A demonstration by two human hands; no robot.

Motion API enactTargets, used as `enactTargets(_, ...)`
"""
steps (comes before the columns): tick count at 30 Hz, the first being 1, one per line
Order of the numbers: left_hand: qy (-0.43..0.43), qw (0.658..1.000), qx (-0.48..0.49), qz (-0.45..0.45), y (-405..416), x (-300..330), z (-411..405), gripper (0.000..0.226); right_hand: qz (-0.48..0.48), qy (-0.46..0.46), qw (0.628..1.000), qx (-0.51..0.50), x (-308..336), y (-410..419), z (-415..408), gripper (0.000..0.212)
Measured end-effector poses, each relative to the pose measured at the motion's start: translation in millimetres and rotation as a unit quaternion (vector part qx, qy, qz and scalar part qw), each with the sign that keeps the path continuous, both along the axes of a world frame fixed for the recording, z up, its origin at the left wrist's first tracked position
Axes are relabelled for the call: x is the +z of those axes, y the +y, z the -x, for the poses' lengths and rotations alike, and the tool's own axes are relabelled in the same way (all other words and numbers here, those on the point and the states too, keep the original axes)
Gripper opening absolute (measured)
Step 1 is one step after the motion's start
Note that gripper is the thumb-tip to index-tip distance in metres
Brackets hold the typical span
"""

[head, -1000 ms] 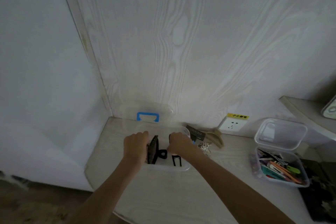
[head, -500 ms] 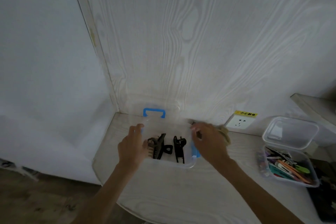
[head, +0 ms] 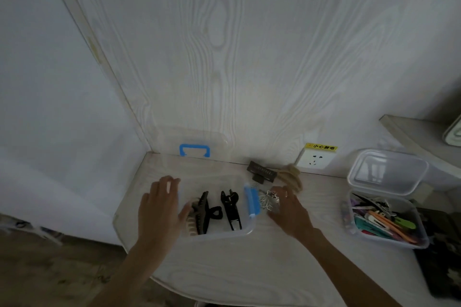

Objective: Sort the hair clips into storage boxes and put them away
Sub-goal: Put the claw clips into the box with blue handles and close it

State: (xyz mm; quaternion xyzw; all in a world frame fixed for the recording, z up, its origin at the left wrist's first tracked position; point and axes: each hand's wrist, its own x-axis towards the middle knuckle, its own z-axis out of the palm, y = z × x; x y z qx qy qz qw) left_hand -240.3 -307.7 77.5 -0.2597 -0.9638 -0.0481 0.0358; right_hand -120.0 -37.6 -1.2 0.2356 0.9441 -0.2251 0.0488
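Reaching right of clear box (head: 219,233): our right hand (head: 289,209) now off box edge, fingers curling onto silver clip (head: 269,200) beside blue latch (head: 251,203); grip unclear. Left hand (head: 159,207) flat on box's left wall, fingers spread, holding nothing. Black claw clips (head: 230,208) lie inside box. Earlier both hands were at box; next clip now being fetched. Far right of box, second box (head: 421,239) holds coloured clips.

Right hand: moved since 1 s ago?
Yes. The right hand left the clear box, crossing its blue latch rightward to the silver clip on the table.
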Motion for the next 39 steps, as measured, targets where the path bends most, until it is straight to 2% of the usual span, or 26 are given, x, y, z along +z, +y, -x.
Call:
enactTargets(3,-0.007,0.994,-0.092,-0.066,49.7,23.9,-21.0,0.037,0.023,-0.028,0.999,0.004,-0.7,8.9,-6.6,0.055)
enactTargets(6,-0.119,0.971,-0.187,-0.087,113.1,22.4,-56.8,0.033,0.021,-0.049,0.999,0.006,-2.9,12.4,-23.3,0.055)
enactTargets(9,-0.191,0.947,-0.257,-0.010,160.7,-3.0,-87.8,0.052,0.105,-0.052,0.993,-0.006,-6.1,22.8,-46.3,0.068)
enactTargets(11,-0.214,0.934,-0.281,0.060,176.6,-20.1,-100.2,0.063,0.156,-0.090,0.983,0.024,-2.4,38.0,-55.1,0.080)
enactTargets(12,-0.214,0.930,-0.285,0.089,180.8,-27.7,-103.1,0.063,0.169,-0.111,0.979,0.040,0.4,45.2,-56.5,0.080)
enactTargets(15,-0.210,0.928,-0.280,0.129,190.3,-42.1,-109.6,0.048,0.141,-0.129,0.981,0.040,6.4,64.7,-63.2,0.054)
enactTargets(17,-0.202,0.924,-0.284,0.155,193.3,-50.5,-113.4,0.040,0.107,-0.126,0.986,0.004,8.2,72.3,-72.7,0.035)
enactTargets(20,-0.199,0.923,-0.288,0.160,191.6,-59.3,-115.2,0.044,0.109,-0.111,0.987,-0.047,9.7,78.4,-88.4,0.018)
enactTargets(23,-0.238,0.934,-0.257,0.072,184.2,-60.0,-112.6,0.051,0.122,-0.101,0.987,-0.034,9.5,84.4,-98.7,0.012)
enactTargets(25,-0.268,0.935,-0.227,-0.047,175.9,-52.6,-107.3,0.052,0.140,-0.092,0.985,-0.038,11.0,86.2,-98.6,0.018)
enactTargets(26,-0.293,0.926,-0.215,-0.102,172.0,-44.9,-103.5,0.051,0.170,-0.077,0.981,-0.053,13.5,86.6,-96.5,0.015)
enactTargets(29,-0.416,0.863,-0.166,-0.235,162.3,-6.6,-86.3,0.049,0.248,-0.012,0.965,-0.087,34.5,81.6,-80.3,0.016)
enactTargets(31,-0.461,0.824,-0.135,-0.300,151.5,21.5,-72.3,0.047,0.282,0.036,0.955,-0.088,53.2,75.2,-65.1,0.013)
enactTargets(33,-0.462,0.814,-0.118,-0.332,132.2,48.9,-57.3,0.045,0.295,0.078,0.950,-0.072,78.3,64.3,-47.4,0.020)
enactTargets(35,-0.453,0.813,-0.107,-0.351,106.1,70.5,-43.7,0.040,0.316,0.100,0.943,-0.043,106.6,50.5,-29.9,0.016)
enactTargets(39,-0.417,0.841,-0.080,-0.337,43.1,88.9,-15.1,0.053,0.362,0.103,0.926,0.033,153.4,8.6,2.7,0.008)
